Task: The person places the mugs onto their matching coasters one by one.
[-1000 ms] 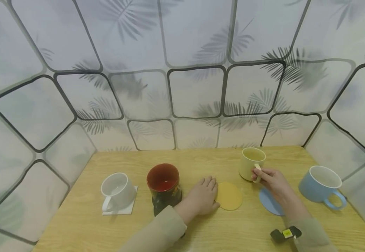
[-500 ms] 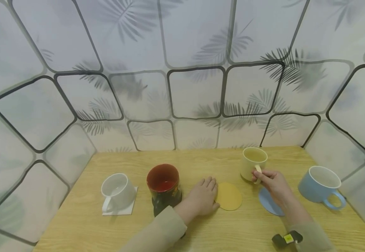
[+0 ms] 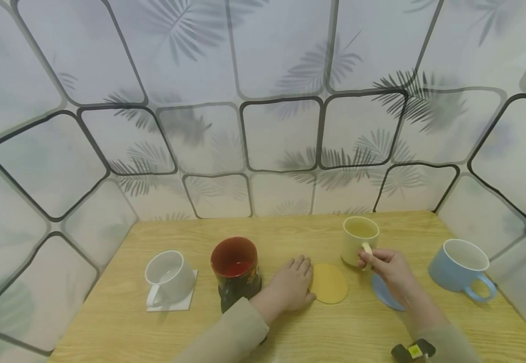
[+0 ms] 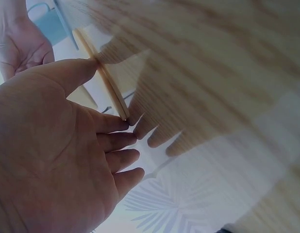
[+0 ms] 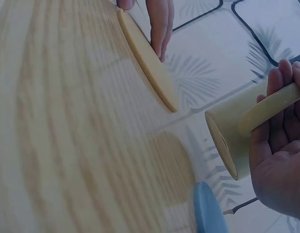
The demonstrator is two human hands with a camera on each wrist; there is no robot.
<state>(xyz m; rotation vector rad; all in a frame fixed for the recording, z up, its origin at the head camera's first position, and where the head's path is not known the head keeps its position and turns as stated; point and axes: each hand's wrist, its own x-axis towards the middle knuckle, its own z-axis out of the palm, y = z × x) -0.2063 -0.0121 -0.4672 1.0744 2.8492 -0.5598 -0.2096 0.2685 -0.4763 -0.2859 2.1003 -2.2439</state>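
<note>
The cream mug [image 3: 352, 247] is right of centre in the head view, upright or nearly so, with the right hand [image 3: 392, 269] on its handle [image 3: 367, 250]. Thumb and fingers are bent around that handle, probably because it gives a firm hold while leaving the rim and wall untouched. In the right wrist view, the mug's underside shows above a reflection, so it looks to be off the table [image 3: 317, 333]. The left hand [image 3: 290, 285] lies near the middle of the head view, palm down, fingers extended and slightly spread, grasping nothing. Its thumb and index finger touch the left edge of the yellow coaster [image 3: 331, 284], perhaps to keep that flat disc from sliding. The blue coaster [image 3: 384, 292] lies to the lower right, partly hidden by the right hand and forearm; the blue mug [image 3: 449, 272] stands apart from it, toward the right edge. At lower left, the white mug [image 3: 177, 282] sits on a white coaster [image 3: 190, 296], presumably to protect the wood. The dark mug [image 3: 248, 278] stands left of the left hand; I cannot tell whether anything lies under it.
</note>
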